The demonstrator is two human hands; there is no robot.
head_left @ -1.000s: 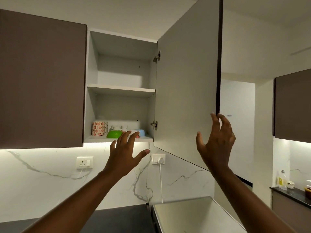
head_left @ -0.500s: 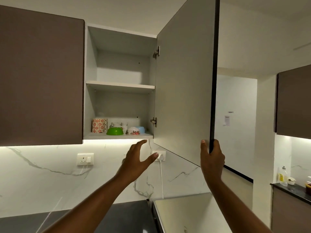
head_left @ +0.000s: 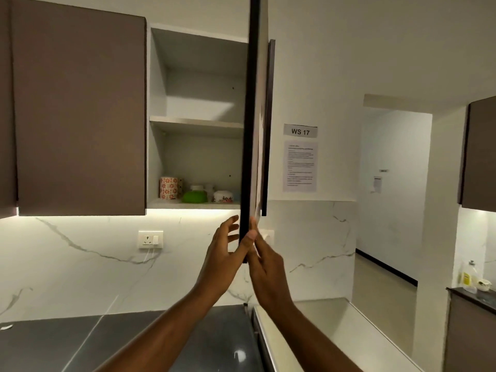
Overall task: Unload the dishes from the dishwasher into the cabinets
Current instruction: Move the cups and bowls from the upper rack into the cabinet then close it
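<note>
**A:** Going left to right, what was on the bottom shelf of the open wall cabinet?

**B:** A red floral mug at the left, then a green bowl with something pale behind it, then a white floral bowl. Three dishes counted with confidence; the pale pieces behind were too blurred to number. The upper shelf showed nothing on it.

**A:** And the dishwasher?

**B:** I couldn't place it for certain. No dish was in either hand.

**A:** What were the hands doing?

**B:** Both were at the bottom corner of the cabinet door, which stood edge-on to the camera. The left hand had its fingers extended on the left face and its thumb laid across the door's edge. The right hand lay against the right face with fingers fairly straight; neither was clenched, and I couldn't tell how firmly either pressed.

**A:** How would the things handle?

**B:** My judgement: the door was a stiff, light panel, best moved from that free lower corner, far from the hinges. The dishes looked like glazed ceramic or plastic, so rigid, smooth, possibly slippery, and breakable if ceramic. I'd take the mug round its body and the bowls by the rim.

**A:** Farther right?

**B:** One "WS 17" sign, with one printed sheet beneath.
</note>
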